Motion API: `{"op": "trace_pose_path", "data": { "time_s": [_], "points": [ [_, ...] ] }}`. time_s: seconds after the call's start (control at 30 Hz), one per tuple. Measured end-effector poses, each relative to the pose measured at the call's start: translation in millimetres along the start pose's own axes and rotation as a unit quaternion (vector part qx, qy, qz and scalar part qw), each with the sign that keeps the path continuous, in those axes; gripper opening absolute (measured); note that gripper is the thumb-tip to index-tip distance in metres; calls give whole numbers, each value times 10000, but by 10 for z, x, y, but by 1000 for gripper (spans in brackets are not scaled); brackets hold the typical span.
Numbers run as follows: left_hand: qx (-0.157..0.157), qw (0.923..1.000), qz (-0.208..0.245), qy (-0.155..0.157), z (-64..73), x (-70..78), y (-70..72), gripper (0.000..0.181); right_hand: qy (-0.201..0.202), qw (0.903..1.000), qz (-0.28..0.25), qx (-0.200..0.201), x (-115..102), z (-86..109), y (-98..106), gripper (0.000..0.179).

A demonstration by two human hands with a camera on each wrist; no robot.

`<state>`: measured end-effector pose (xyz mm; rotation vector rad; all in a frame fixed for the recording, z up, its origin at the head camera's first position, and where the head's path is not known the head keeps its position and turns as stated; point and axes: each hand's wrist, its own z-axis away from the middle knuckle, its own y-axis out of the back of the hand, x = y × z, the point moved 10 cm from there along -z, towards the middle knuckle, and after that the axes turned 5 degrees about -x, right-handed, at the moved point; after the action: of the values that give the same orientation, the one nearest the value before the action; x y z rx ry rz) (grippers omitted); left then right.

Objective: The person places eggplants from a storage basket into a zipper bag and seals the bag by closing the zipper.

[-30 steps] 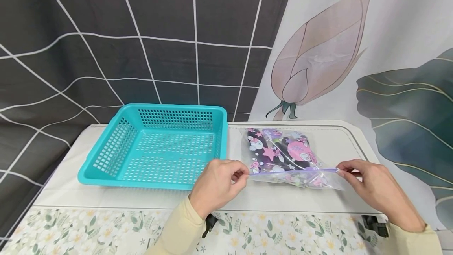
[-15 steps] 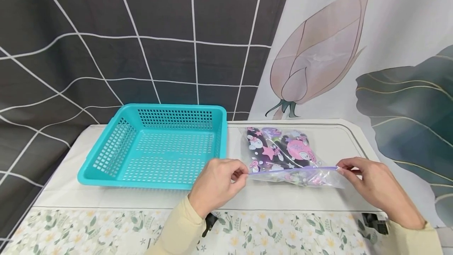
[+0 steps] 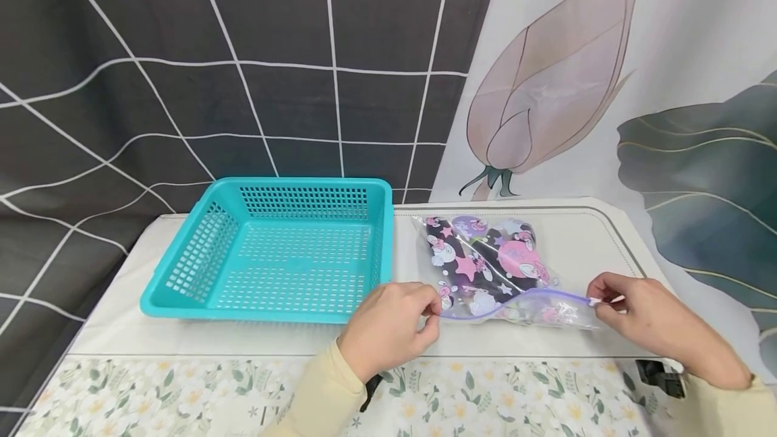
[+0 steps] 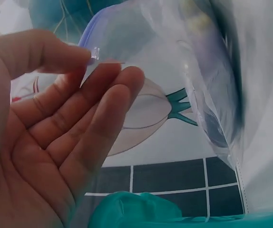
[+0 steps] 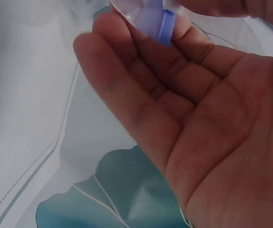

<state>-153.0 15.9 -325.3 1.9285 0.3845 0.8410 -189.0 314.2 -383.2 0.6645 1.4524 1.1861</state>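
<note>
A clear zip bag (image 3: 485,268) lies on the table, with dark folded fabric printed in pink, white and purple inside it. Its purple zip strip (image 3: 540,293) runs along the near side and bows in a curve. At the strip's left end, my left hand (image 3: 391,326) pinches the bag between thumb and forefinger. My right hand (image 3: 658,319) pinches the other end, by a small white slider. The left wrist view shows the purple strip (image 4: 90,35) at the thumb tip, other fingers half curled. In the right wrist view the purple strip end (image 5: 166,28) sits under the thumb.
A teal plastic basket (image 3: 297,268) with slotted walls stands on the table left of the bag, close to my left hand. The white table cover (image 3: 243,342) has a floral front strip (image 3: 200,390). Behind hang a dark grid curtain (image 3: 291,106) and a flower-printed one (image 3: 546,93).
The zip strip was nearly straight and is now bowed, its left part lower. My left hand has shifted slightly right and down; the right hand has moved slightly right. Both keep their pinch.
</note>
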Motion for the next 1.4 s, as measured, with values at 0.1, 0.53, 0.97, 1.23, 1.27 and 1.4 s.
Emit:
{"op": "trace_pose_path", "data": {
  "time_s": [0.1,0.53,0.97,1.23,1.27,1.4],
  "points": [
    [-328,9992,-199,-104,21,55,-85,6,73,9999,-69,-127,6,33,-34,19],
    [-1404,9844,-714,-785,181,207,-503,10,915,9913,-722,-609,-96,129,-228,34],
    [-1785,9760,-1223,-234,216,106,-732,38,1562,9869,148,384,-606,-3,-388,105],
    [-2513,9601,-838,894,274,-107,-1008,83,1582,9873,-34,143,-614,-124,-669,105],
    [-2569,9581,-820,964,274,-124,-1025,85,1588,9872,-54,108,-613,-148,-678,103],
    [-2608,9546,-841,1167,239,-187,-1054,84,1612,9869,-60,25,-617,-274,-674,101]
  ]
}}
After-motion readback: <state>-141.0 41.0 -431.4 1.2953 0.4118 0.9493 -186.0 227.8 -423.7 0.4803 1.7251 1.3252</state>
